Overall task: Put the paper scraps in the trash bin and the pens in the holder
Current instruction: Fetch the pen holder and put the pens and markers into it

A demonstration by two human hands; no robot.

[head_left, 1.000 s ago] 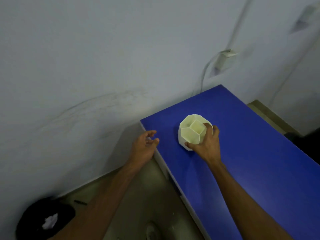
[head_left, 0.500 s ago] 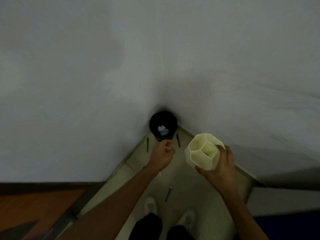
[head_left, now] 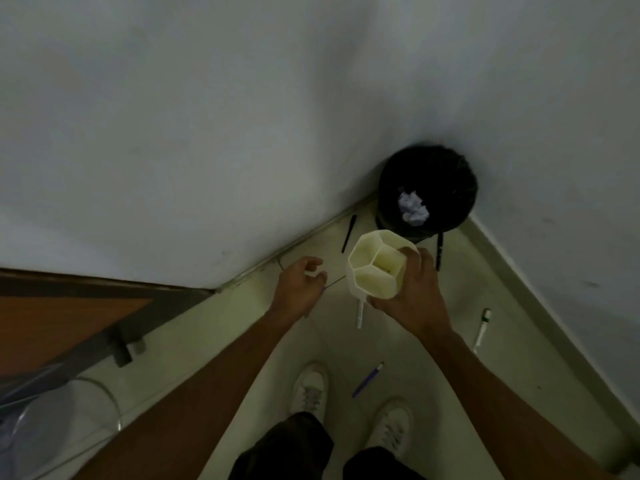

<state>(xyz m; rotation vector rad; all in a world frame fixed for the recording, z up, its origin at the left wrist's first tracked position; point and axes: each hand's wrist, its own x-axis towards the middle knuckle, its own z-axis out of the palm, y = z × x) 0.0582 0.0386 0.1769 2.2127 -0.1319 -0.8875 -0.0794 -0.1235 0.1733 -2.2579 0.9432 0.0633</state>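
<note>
My right hand point(head_left: 415, 292) grips a cream, honeycomb-celled pen holder point(head_left: 375, 266) held in the air above the floor. My left hand point(head_left: 299, 284) hovers beside it, fingers loosely curled, holding nothing. A black trash bin point(head_left: 427, 188) stands in the room corner with crumpled paper scraps point(head_left: 412, 207) inside. Pens lie on the floor: two black pens point(head_left: 348, 233) point(head_left: 439, 251) near the bin, a white pen point(head_left: 360, 313) below the holder, a white marker point(head_left: 482, 329) to the right, and a blue pen point(head_left: 367, 380) near my shoes.
Grey walls meet in the corner behind the bin. A brown wooden door or panel point(head_left: 52, 327) lies at the left, with a clear plastic object point(head_left: 59, 420) at lower left. My white shoes point(head_left: 310, 388) stand on the pale floor.
The view has swung from the blue table to the floor corner. My right hand lifted the holder off the table and carried it over the floor; the bin now looks closer.
</note>
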